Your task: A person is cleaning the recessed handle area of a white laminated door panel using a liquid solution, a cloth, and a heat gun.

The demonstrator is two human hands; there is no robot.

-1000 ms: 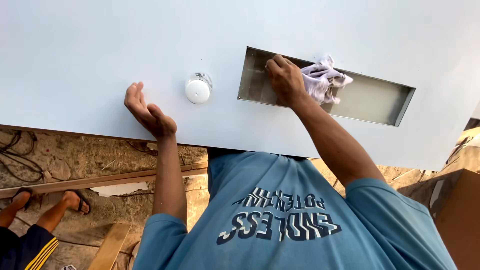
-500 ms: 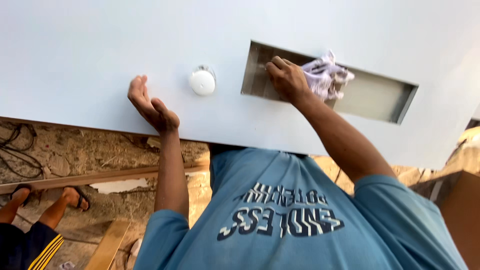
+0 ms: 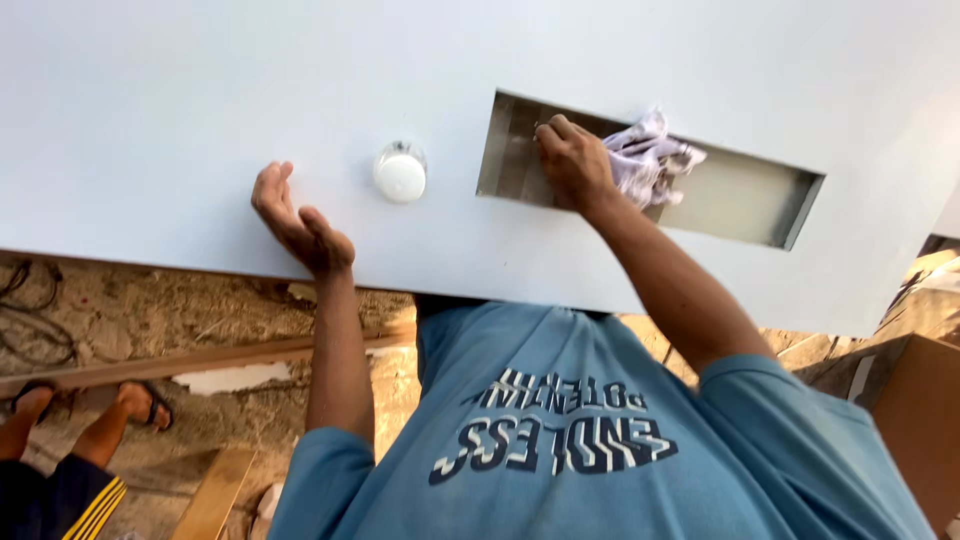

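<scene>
At the far left, below the near edge of the white panel (image 3: 180, 110), another person's feet in sandals (image 3: 140, 400) are standing on the rough ground (image 3: 200, 320), with a dark trouser leg with yellow stripes (image 3: 60, 500) showing in the bottom left corner. A long wooden strip (image 3: 200, 358) is lying across the ground beside them, and a shorter plank (image 3: 215, 492) is lying nearer the bottom edge.

Moving right, the left hand (image 3: 300, 225) is resting open against the white panel close to its near edge, fingers spread and holding nothing. Just to its right, a small round white knob (image 3: 400, 172) is sitting on the panel, apart from the hand.

Further right, a long rectangular recess (image 3: 740, 195) with grey metal walls is cut into the panel. The right hand (image 3: 572, 160) is reaching into the left end of this recess, fingers closed around a crumpled white cloth (image 3: 648, 155). The cloth is bunching out to the right of the hand and pressing against the recess's floor near its far wall. The right end of the recess is lying bare.

Below the panel, the person's blue shirt (image 3: 600, 450) is filling the lower middle. At the far right edge, a brown cardboard box (image 3: 915, 400) is standing beside the shirt's sleeve.
</scene>
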